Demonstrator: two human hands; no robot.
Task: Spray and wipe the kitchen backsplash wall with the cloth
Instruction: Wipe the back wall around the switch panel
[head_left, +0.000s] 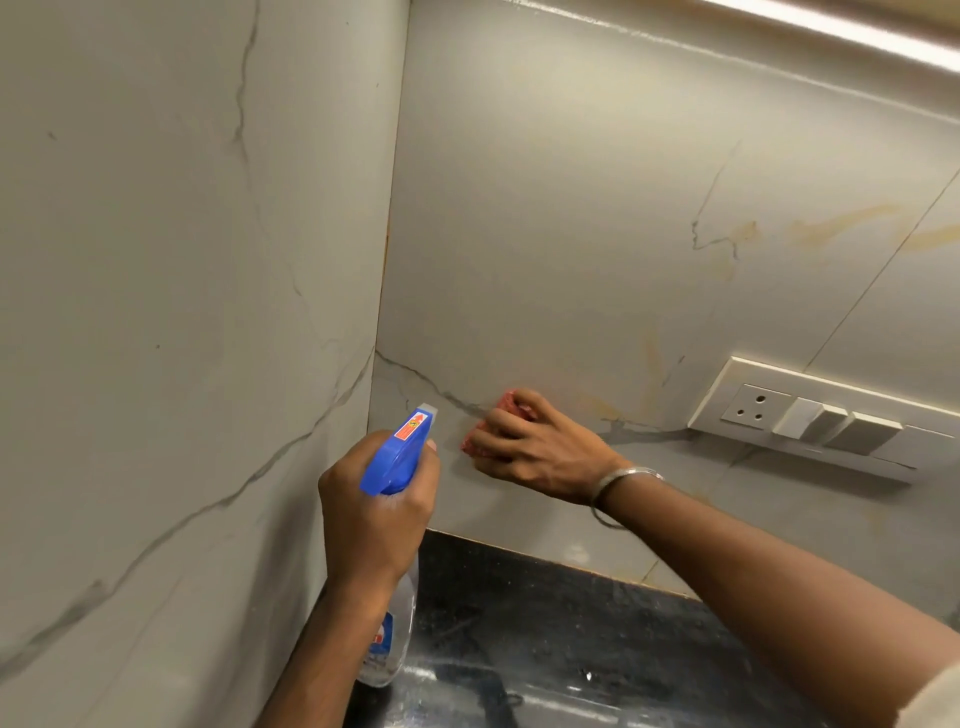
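My left hand (375, 506) grips a clear spray bottle (399, 457) by its blue trigger head, nozzle pointing up and right toward the wall. The bottle's clear body hangs below my wrist. My right hand (535, 447) presses a red cloth (511, 404) flat against the grey marble backsplash (571, 208), low down near the corner. Most of the cloth is hidden under my fingers. A metal bangle sits on my right wrist.
A side wall panel (182, 260) meets the backsplash at a corner on the left. A white socket and switch plate (810, 415) is mounted to the right of my right hand. The black countertop (545, 634) lies below. A light strip (831, 26) runs along the top.
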